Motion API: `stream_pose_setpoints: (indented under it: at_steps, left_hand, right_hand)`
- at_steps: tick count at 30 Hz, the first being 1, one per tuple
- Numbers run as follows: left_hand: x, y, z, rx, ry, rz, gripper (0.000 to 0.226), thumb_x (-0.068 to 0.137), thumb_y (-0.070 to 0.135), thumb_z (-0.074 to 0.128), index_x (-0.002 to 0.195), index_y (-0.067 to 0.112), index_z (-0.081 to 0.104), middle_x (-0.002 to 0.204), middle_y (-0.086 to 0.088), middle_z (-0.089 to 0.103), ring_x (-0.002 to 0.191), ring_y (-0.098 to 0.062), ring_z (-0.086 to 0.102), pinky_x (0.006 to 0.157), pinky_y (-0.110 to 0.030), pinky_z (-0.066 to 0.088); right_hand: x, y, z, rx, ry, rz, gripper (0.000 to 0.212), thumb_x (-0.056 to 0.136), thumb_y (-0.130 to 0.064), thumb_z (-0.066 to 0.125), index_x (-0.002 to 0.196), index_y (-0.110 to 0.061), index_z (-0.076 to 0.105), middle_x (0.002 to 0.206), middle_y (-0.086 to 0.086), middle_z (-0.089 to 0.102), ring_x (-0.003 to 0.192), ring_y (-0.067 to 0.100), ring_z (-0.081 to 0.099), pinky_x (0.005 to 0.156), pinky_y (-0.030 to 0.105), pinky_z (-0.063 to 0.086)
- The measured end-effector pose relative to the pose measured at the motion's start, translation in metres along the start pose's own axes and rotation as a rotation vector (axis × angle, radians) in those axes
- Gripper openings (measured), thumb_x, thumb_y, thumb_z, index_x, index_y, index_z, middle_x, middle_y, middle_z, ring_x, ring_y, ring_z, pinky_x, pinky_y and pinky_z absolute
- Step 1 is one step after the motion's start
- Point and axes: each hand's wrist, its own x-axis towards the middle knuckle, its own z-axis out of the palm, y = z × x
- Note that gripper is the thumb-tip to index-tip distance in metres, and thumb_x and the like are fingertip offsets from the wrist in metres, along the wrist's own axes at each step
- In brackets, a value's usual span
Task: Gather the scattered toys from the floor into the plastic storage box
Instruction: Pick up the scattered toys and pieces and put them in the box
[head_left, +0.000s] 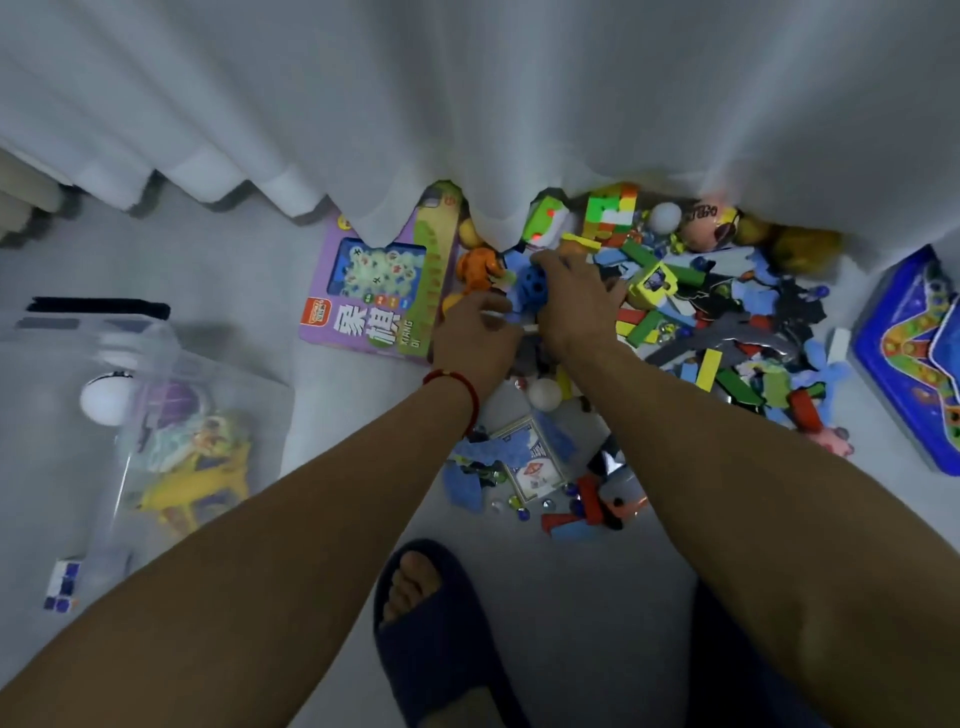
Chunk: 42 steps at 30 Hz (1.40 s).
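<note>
A heap of scattered toys (727, 332) lies on the pale floor below a white curtain: coloured blocks, foam pieces, marbles, a scrambled cube (610, 213). My right hand (576, 301) rests on the heap, its fingers curled over a blue perforated ball (532, 286). My left hand (475, 335), with a red string at the wrist, is beside it, pinching a small white piece. An orange figure (478, 267) lies just beyond my left hand. The clear plastic storage box (218, 374) stands at the left and holds a yellow toy, a white ball and other toys.
A purple game box (374, 291) lies left of the heap, partly under the curtain (467, 104). A blue game board (914, 353) lies at the right edge. A card pack (530, 462) and marbles sit near my foot in a dark slipper (431, 623). A small cube (62, 582) sits bottom left.
</note>
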Motion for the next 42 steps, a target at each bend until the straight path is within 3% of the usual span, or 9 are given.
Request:
stream_pose_setpoints:
  at_steps: [3, 6, 12, 17, 23, 30, 33, 37, 42]
  left_hand:
    - [0.011, 0.012, 0.007, -0.124, 0.039, 0.0, 0.033, 0.079, 0.029, 0.063, 0.111, 0.028, 0.059, 0.103, -0.002, 0.065, 0.085, -0.02, 0.066, 0.075, -0.042, 0.06]
    - [0.018, 0.023, 0.014, -0.36, 0.018, -0.01, 0.042, 0.084, 0.032, 0.068, 0.123, 0.027, 0.055, 0.12, -0.003, 0.061, 0.101, -0.022, 0.066, 0.081, -0.042, 0.059]
    - [0.004, 0.013, 0.006, -0.451, 0.095, 0.039, 0.042, 0.07, 0.032, 0.076, 0.11, 0.035, 0.063, 0.116, 0.007, 0.057, 0.106, -0.029, 0.064, 0.083, -0.049, 0.058]
    - [-0.02, 0.009, -0.008, -0.475, 0.063, 0.022, 0.041, 0.077, 0.026, 0.077, 0.116, 0.027, 0.064, 0.119, 0.0, 0.056, 0.101, -0.031, 0.066, 0.076, -0.046, 0.061]
    - [-0.055, 0.009, -0.031, -0.508, 0.07, -0.004, 0.043, 0.083, 0.016, 0.075, 0.122, 0.028, 0.062, 0.119, 0.009, 0.055, 0.103, -0.023, 0.065, 0.075, -0.042, 0.061]
    - [-0.085, 0.01, -0.06, -0.619, 0.102, 0.016, 0.037, 0.085, 0.012, 0.072, 0.117, 0.028, 0.063, 0.119, 0.003, 0.055, 0.101, -0.028, 0.065, 0.071, -0.037, 0.062]
    - [-0.09, 0.007, -0.067, -0.662, 0.123, 0.013, 0.039, 0.085, 0.009, 0.072, 0.119, 0.026, 0.064, 0.118, 0.004, 0.056, 0.1, -0.027, 0.066, 0.07, -0.038, 0.062]
    - [-0.093, 0.011, -0.072, -0.68, 0.135, -0.006, 0.04, 0.084, 0.006, 0.072, 0.119, 0.024, 0.063, 0.115, 0.004, 0.056, 0.099, -0.03, 0.067, 0.072, -0.04, 0.062]
    - [-0.092, 0.011, -0.065, -0.706, 0.095, -0.024, 0.039, 0.084, 0.008, 0.073, 0.117, 0.025, 0.064, 0.125, -0.006, 0.055, 0.101, -0.03, 0.067, 0.069, -0.034, 0.06]
  right_hand:
    - [-0.003, 0.008, -0.01, 0.315, 0.163, -0.074, 0.058, 0.074, -0.026, 0.073, 0.127, -0.034, 0.05, 0.125, 0.003, 0.049, 0.117, 0.025, 0.051, 0.098, 0.046, 0.037]
    - [-0.018, 0.008, -0.03, 0.717, -0.04, -0.213, 0.045, 0.08, -0.028, 0.066, 0.124, -0.032, 0.055, 0.117, 0.0, 0.057, 0.099, 0.012, 0.061, 0.077, 0.024, 0.054]
    - [0.039, 0.043, -0.042, 0.062, 0.283, -0.157, 0.045, 0.083, -0.029, 0.054, 0.122, -0.007, 0.058, 0.124, 0.018, 0.055, 0.114, 0.036, 0.052, 0.092, 0.049, 0.047]
    - [0.083, 0.057, -0.046, -0.396, 0.11, -0.132, 0.075, 0.077, -0.01, 0.074, 0.14, -0.002, 0.035, 0.144, 0.028, 0.034, 0.128, 0.047, 0.04, 0.1, 0.056, 0.039]
    - [0.087, 0.06, -0.046, -0.308, 0.077, -0.054, 0.089, 0.074, 0.003, 0.077, 0.145, 0.011, 0.024, 0.15, 0.035, 0.023, 0.139, 0.049, 0.024, 0.105, 0.055, 0.04]
    - [0.067, 0.052, -0.041, -0.15, 0.074, 0.047, 0.092, 0.074, -0.02, 0.084, 0.142, 0.009, 0.029, 0.143, 0.031, 0.035, 0.127, 0.047, 0.039, 0.102, 0.052, 0.038]
    - [0.065, 0.053, -0.044, -0.061, 0.054, 0.084, 0.063, 0.081, -0.014, 0.074, 0.129, 0.012, 0.043, 0.133, 0.033, 0.042, 0.123, 0.046, 0.039, 0.102, 0.044, 0.036]
    - [0.059, 0.051, -0.051, -0.112, -0.014, 0.115, 0.083, 0.082, -0.044, 0.075, 0.142, -0.003, 0.034, 0.14, 0.024, 0.037, 0.128, 0.045, 0.039, 0.102, 0.054, 0.037]
    - [0.068, 0.042, -0.045, -0.032, -0.012, 0.008, 0.08, 0.076, -0.045, 0.077, 0.144, -0.033, 0.038, 0.133, 0.023, 0.041, 0.117, 0.047, 0.049, 0.1, 0.057, 0.042]
